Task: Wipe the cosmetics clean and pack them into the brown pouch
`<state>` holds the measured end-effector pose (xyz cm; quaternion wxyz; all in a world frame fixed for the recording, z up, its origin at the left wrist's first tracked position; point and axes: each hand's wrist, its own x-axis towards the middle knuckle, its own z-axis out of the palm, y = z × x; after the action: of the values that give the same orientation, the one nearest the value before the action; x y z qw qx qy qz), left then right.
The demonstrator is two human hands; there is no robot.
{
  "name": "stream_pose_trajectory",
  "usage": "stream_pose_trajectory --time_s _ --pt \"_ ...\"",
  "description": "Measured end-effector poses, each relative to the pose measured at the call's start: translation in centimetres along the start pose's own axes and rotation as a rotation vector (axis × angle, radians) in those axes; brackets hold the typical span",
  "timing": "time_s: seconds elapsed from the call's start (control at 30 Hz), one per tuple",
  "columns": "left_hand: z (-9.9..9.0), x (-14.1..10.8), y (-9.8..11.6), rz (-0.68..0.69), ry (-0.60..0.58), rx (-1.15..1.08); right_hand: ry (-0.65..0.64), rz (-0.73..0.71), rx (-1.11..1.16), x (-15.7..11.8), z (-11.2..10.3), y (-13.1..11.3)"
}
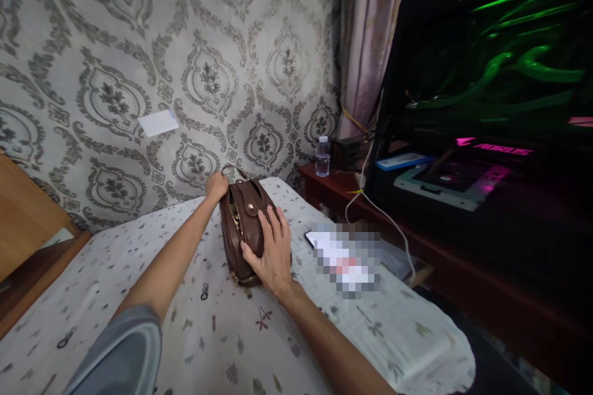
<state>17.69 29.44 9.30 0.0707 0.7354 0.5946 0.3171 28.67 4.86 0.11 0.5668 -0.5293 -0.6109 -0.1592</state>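
A brown leather handbag [244,216] lies on the patterned bed sheet, with gold zips and a flap held by a round metal stud. The zip on its left side is partly open, and the gap is dark inside. My left hand [217,186] is closed at the bag's far left end, beside the strap [235,171]; the exact part between its fingers is hidden. Spread fingers and thumb of my right hand [273,253] rest against the near right part of the bag.
To the right of the bag lies a phone [345,259], its screen blurred out. A clear bottle [322,157] stands on the red-brown desk [319,184] beside a large computer case [463,99] lit green and pink. A white cable [389,222] hangs down. Wooden furniture [32,216] is at left.
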Motion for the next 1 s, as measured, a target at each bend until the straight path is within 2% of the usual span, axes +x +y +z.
stream_pose_trajectory --time_s 0.13,0.33,0.77,0.9,1.0 --pt "0.4 -0.2 0.3 -0.114 0.049 0.017 -0.02 -0.004 0.021 -0.1 -0.1 0.1" --pt "0.7 -0.8 0.5 -0.142 0.108 -0.006 -0.039 0.001 0.019 -0.2 -0.2 0.2" --pt "0.4 -2.6 0.3 -0.021 0.168 -0.101 -0.013 -0.008 0.005 -0.1 0.0 0.1" --pt "-0.4 -3.1 0.5 0.042 0.146 -0.128 -0.011 0.0 0.002 -0.1 0.0 0.1" --pt "-1.1 -2.8 0.8 0.074 0.086 -0.15 -0.011 -0.005 0.014 -0.1 0.0 0.1"
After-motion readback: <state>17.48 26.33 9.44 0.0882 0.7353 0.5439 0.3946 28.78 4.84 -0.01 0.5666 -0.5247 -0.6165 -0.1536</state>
